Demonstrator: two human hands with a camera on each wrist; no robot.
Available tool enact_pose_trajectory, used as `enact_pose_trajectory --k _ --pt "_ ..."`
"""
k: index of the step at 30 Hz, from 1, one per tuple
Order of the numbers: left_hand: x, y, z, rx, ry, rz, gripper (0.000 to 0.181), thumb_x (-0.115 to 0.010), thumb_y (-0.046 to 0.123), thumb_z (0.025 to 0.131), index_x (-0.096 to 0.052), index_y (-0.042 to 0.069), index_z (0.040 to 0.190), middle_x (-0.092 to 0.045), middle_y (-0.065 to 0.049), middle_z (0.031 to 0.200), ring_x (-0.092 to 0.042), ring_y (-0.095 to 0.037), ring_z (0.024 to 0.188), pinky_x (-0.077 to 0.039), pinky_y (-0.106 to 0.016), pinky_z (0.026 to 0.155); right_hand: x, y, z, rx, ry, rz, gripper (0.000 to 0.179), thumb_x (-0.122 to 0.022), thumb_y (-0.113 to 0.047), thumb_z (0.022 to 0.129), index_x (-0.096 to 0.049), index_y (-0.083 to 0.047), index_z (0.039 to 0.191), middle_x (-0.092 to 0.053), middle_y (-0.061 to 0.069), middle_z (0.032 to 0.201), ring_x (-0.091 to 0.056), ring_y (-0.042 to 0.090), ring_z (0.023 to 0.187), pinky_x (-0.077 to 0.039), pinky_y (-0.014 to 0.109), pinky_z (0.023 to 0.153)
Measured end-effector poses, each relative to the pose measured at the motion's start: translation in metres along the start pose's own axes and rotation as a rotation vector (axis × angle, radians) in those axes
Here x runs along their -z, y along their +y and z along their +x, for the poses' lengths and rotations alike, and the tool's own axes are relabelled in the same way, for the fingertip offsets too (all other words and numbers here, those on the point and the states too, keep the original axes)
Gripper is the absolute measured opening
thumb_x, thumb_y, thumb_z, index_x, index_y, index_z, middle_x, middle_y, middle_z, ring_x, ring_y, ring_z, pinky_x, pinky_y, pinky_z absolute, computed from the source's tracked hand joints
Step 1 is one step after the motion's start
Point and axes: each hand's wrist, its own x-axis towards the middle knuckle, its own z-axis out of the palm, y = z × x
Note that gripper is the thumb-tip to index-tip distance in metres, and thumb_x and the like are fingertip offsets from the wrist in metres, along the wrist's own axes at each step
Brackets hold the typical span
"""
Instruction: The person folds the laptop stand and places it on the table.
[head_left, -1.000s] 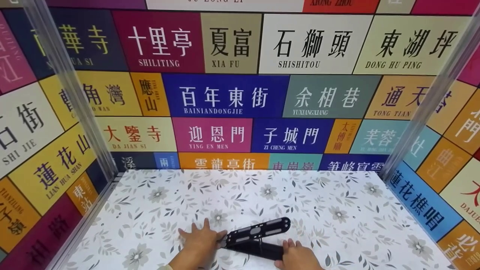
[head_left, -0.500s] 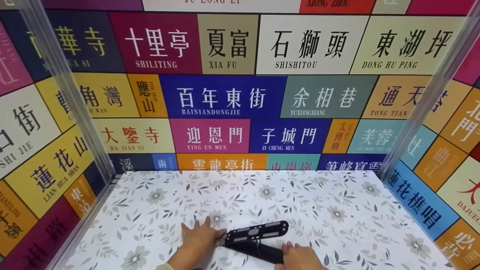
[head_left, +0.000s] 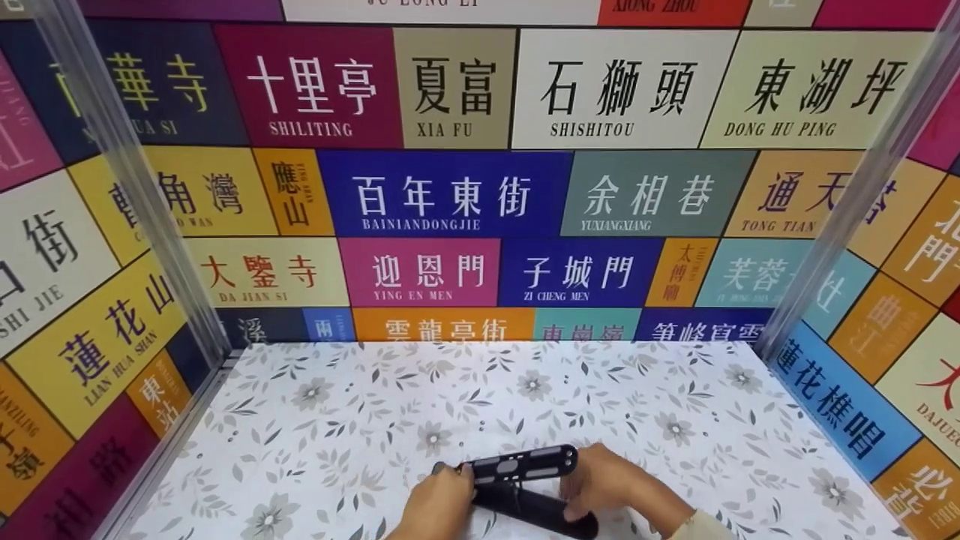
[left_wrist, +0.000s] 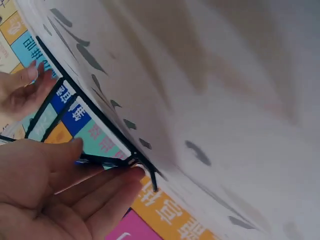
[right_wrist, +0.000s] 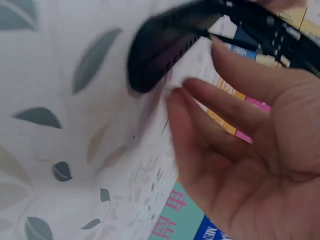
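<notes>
A black folding stand (head_left: 517, 466) with two slotted plates, like a laptop stand, lies on the patterned tabletop. Its upper plate is raised at a slant over the lower plate (head_left: 536, 510), and a thin wire strut spans the gap. My left hand (head_left: 439, 499) pinches the hinge end; in the left wrist view, thumb and fingers of the left hand (left_wrist: 75, 187) close round that end. At the other end, my right hand (head_left: 607, 484) is beside the gap. The right wrist view shows the right hand (right_wrist: 240, 130) with loosely bent fingers right beside the lower plate's end (right_wrist: 145, 70).
The white tabletop (head_left: 360, 390) has a grey leaf and flower print. Behind it rises a wall (head_left: 450, 195) of coloured name panels. Clear corner strips (head_left: 135, 172) run up at the left and right of the table.
My left hand has gone from spread fingers beside the hinge to pinching it. My right hand has left its hold on the lower plate and moved up and round the far end. The stand shifted slightly right.
</notes>
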Motion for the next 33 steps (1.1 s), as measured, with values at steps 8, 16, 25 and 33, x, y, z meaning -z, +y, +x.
enact_pose_trajectory --k 8,16,25,33 --pt "0.0 0.006 0.004 0.059 -0.06 -0.151 0.009 -0.067 0.012 0.081 -0.061 0.006 0.078 -0.06 -0.016 0.068 -0.064 -0.03 0.061 -0.051 -0.038 0.049 -0.006 -0.002 0.005 -0.07 -0.062 -0.089 0.031 -0.087 -0.005 0.045 -0.068 -0.016 0.067 -0.062 -0.008 0.058 -0.051 0.002 0.052 -0.043 0.021 0.053" --pt "0.002 0.008 0.006 0.126 -0.082 -0.211 0.007 -0.068 0.013 0.082 -0.064 0.008 0.08 -0.065 -0.015 0.077 -0.067 -0.027 0.071 -0.052 -0.036 0.055 -0.008 -0.006 0.005 -0.118 -0.045 -0.081 0.033 -0.088 -0.003 0.044 -0.07 -0.016 0.068 -0.064 -0.006 0.061 -0.054 0.006 0.055 -0.048 0.024 0.054" --pt "0.0 -0.003 0.011 -0.007 -0.021 -0.306 0.006 -0.068 0.007 0.08 -0.068 0.011 0.075 -0.068 -0.007 0.075 -0.066 -0.017 0.075 -0.053 -0.031 0.063 -0.013 -0.001 -0.001 -0.012 0.014 -0.055 0.033 -0.089 -0.007 0.042 -0.071 -0.013 0.069 -0.065 -0.005 0.06 -0.053 0.002 0.052 -0.047 0.02 0.051" --pt "-0.002 -0.01 0.017 -0.002 -0.028 -0.422 0.012 -0.069 0.005 0.078 -0.073 0.013 0.085 -0.069 -0.004 0.079 -0.063 -0.015 0.075 -0.053 -0.033 0.069 -0.019 0.0 -0.003 0.056 0.044 -0.074 0.032 -0.09 -0.011 0.041 -0.07 -0.013 0.066 -0.065 -0.006 0.058 -0.053 -0.002 0.05 -0.046 0.017 0.049"
